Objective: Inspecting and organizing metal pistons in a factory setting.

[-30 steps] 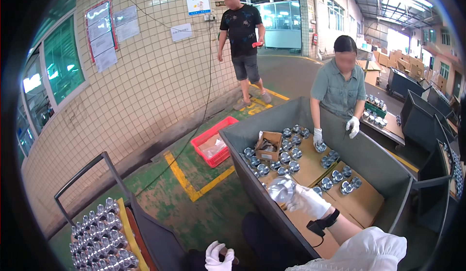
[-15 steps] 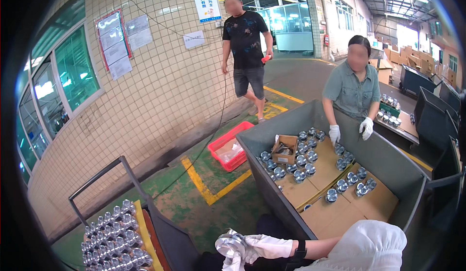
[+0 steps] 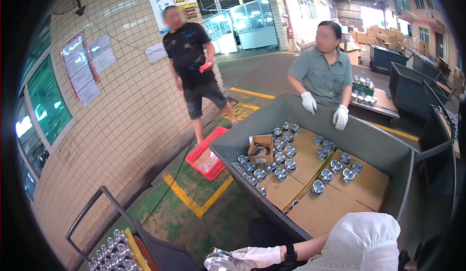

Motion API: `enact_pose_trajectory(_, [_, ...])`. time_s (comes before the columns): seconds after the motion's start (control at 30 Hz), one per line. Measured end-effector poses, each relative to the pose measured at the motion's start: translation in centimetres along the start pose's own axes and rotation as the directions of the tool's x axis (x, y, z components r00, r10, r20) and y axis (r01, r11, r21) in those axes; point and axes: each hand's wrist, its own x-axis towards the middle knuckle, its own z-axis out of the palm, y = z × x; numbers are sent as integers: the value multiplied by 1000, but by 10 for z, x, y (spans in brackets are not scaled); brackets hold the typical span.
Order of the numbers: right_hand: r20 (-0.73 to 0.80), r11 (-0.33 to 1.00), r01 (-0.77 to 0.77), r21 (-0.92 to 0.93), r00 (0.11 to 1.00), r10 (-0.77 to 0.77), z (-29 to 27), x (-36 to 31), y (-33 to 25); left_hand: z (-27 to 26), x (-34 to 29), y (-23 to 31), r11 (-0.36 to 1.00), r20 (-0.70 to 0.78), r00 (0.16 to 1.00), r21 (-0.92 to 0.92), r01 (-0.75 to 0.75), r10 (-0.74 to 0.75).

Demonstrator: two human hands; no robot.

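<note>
Near the lower edge, my gloved right hand (image 3: 257, 257) is closed on a shiny metal piston (image 3: 218, 260), which lies at its fingertips. A black band circles that wrist, and a loose white sleeve covers the upper part of the arm. My left hand does not show. Beyond my arm stands a large dark grey bin (image 3: 264, 193). More pistons (image 3: 280, 174) stand inside it on cardboard sheets (image 3: 335, 212), beside a small open cardboard box (image 3: 261, 149). At lower left, rows of similar metal parts (image 3: 114, 251) fill a cart (image 3: 160, 251) with a tubular handle.
A co-worker's white-gloved hands (image 3: 341, 117) are at the bin's far rim. Another person (image 3: 189, 57) stands by the tiled wall, holding something red. A red plastic crate (image 3: 208, 159) sits on the green floor left of the bin. Further dark bins (image 3: 412, 86) line the right.
My view has swung right, so the surroundings sit further left. My right hand and its piston are lower in the picture. The co-worker's hands have drawn back from the pistons to the rim.
</note>
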Motion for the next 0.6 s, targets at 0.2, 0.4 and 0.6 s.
enact_pose_trajectory(0.2, [-47,998,29,-58,998,-31,-10,-7,-1,2,8,0,989,52,999,146,-10,3])
enact_pose_trajectory(0.4, [16,998,2,-58,1000,-1,-17,-3,4,-2,2,-1,967,44,998,250,-45,35])
enact_pose_trajectory(0.6, [-70,993,-91,-69,994,86,-28,-5,5,-18,-28,-12,956,-112,986,278,-89,124])
